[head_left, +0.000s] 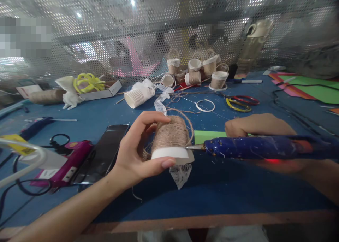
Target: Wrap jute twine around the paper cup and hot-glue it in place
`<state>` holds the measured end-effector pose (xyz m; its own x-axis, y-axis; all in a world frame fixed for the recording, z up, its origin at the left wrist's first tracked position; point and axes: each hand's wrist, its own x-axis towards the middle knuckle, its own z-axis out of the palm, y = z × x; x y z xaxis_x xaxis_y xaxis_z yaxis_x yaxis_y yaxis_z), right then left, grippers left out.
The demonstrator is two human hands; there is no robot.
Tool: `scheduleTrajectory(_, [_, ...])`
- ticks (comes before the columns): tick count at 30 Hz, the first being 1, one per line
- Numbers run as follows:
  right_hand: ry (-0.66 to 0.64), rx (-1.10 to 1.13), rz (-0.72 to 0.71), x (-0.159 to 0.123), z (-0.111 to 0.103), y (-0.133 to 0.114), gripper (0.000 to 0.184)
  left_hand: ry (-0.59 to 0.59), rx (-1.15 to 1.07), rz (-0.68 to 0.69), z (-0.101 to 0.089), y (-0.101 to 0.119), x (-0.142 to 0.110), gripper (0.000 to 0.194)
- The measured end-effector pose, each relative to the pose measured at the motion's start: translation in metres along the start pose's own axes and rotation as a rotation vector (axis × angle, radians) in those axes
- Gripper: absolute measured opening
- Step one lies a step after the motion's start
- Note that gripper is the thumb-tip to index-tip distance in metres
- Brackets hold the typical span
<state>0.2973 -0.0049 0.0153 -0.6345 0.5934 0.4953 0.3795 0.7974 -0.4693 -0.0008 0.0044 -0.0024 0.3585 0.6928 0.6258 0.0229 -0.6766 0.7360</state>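
In the head view, the left hand (143,146) pinches the twine-wrapped cup (171,133) between thumb and fingers above the blue table (212,196), right hand (262,124) curled round a glue gun (249,147). Steady cup, light nozzle (195,147) along the wrap's edge probably works best imo. White end (169,152) points down, long axis roughly upright.

- Twine-wrapped cup (172,134), banded tan, white-rimmed
- Glue gun (249,148), deep blue, glowing red beneath
- Tabletop (212,196), blue before us
- Power strip (62,166), magenta
- Scissors (239,103), red and yellow
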Motion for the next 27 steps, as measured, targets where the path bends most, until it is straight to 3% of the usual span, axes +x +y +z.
scheduleTrajectory(19, [0.004,-0.055,0.005,0.000,-0.004,0.000,0.033,0.063,-0.119,-0.086,0.001,-0.007,-0.003,0.051])
scheduleTrajectory(27, [0.011,-0.064,0.026,0.003,0.001,-0.001,0.032,0.117,-0.197,-0.189,0.003,-0.008,-0.004,0.055])
